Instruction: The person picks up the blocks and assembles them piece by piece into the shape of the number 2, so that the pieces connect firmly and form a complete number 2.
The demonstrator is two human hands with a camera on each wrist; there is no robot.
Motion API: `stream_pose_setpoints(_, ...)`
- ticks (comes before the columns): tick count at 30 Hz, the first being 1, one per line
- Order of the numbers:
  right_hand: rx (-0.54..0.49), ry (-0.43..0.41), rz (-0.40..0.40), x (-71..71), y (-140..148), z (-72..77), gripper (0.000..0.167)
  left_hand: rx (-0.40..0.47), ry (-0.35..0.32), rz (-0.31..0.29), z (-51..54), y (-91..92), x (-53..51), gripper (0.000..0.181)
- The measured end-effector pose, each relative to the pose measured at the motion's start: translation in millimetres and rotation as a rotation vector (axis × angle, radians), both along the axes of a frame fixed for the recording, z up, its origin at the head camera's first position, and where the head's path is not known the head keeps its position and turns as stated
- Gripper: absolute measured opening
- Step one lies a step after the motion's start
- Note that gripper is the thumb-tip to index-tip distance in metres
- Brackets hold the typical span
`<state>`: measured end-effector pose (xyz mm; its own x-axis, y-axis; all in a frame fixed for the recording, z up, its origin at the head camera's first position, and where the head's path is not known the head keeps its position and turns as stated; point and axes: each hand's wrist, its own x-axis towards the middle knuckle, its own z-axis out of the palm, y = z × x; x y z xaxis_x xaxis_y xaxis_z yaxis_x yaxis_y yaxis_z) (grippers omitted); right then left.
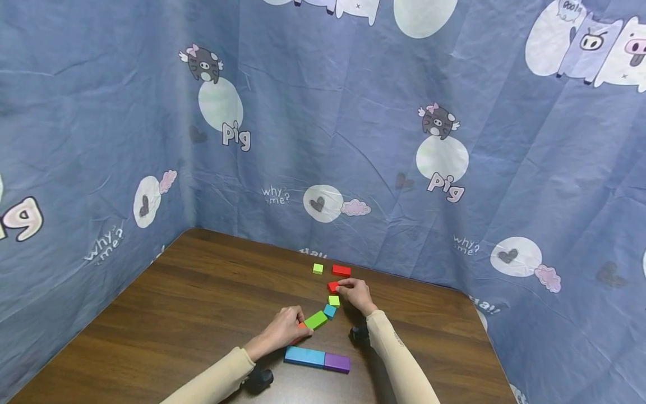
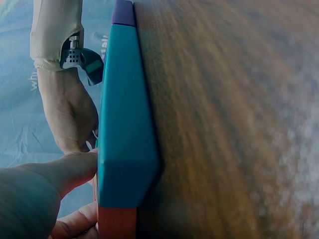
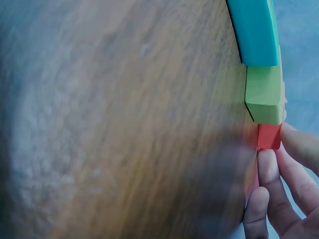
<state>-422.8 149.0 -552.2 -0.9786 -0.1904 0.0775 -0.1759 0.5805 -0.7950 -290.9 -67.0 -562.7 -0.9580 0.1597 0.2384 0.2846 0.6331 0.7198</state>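
My left hand (image 1: 280, 331) grips an orange-red block (image 1: 301, 338), partly covered by the fingers. From it a curved row runs away across the table: a green block (image 1: 316, 320), a small blue block (image 1: 330, 312) and a yellow-green block (image 1: 334, 301). At the far end of that row my right hand (image 1: 356, 295) pinches a small red block (image 1: 332, 287). In the right wrist view, thumb and fingers hold this red block (image 3: 269, 136) beside the yellow-green one (image 3: 263, 94). Nearer the body, a long blue block (image 1: 305, 357) lies end to end with a purple block (image 1: 337, 362).
Behind the right hand, a yellow-green cube (image 1: 318, 269) and a red oblong block (image 1: 341, 271) lie apart on the brown wooden table (image 1: 222, 280). Blue printed cloth (image 1: 323, 140) hangs along the table's back and left edges. Both wrists carry dark cameras (image 1: 259, 381).
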Motion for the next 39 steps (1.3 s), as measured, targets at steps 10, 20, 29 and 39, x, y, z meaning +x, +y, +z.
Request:
stream_pose_setpoints(10, -0.012, -0.029, 0.032, 4.7, -0.9, 5.6, 0.019, -0.004, 0.000, 0.006, -0.2, -0.1, -1.1, 0.032)
stream_pose_setpoints(20, -0.019, -0.040, 0.077, 2.9, 1.4, 0.0, 0.020, -0.009, -0.011, 0.003, -1.4, -0.2, -2.0, 0.033)
stream_pose_setpoints(29, -0.054, -0.069, 0.119, 3.3, 2.6, -0.3, 0.020, -0.003, -0.021, -0.003, -0.2, 0.0, -0.7, 0.033)
stream_pose_setpoints(39, 0.006, -0.041, 0.112, 4.2, 1.4, -3.7, 0.022, -0.012, -0.029, -0.003, -0.5, 0.2, -0.2, 0.034)
